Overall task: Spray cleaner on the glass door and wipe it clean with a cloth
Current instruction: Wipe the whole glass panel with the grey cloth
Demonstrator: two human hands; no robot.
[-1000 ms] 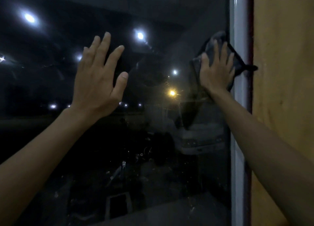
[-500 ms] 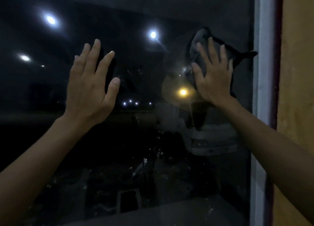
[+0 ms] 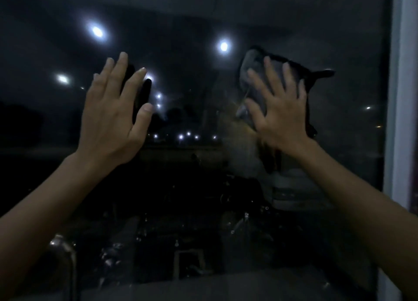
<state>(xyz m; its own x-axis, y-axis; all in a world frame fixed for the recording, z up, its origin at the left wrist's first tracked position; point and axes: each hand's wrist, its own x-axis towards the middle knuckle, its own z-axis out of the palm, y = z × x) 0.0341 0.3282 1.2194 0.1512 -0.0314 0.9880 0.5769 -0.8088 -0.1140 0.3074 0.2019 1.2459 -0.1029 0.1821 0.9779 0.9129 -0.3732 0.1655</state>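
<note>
The dark glass door (image 3: 192,187) fills the view, with night lights and reflections in it. My right hand (image 3: 278,110) lies flat with spread fingers on a dark grey cloth (image 3: 253,65), pressing it against the glass right of centre. One corner of the cloth (image 3: 323,73) sticks out to the right. My left hand (image 3: 113,117) is flat on the glass left of centre, fingers up and apart, holding nothing. No spray bottle is in view.
The white door frame (image 3: 398,119) runs down the right edge. A metal door handle (image 3: 65,255) shows at the lower left. A hazy smear (image 3: 239,146) marks the glass below the cloth.
My right hand has slid the cloth leftward, away from the door frame toward the middle of the pane. The view has swung left, so the frame now sits at the right edge.
</note>
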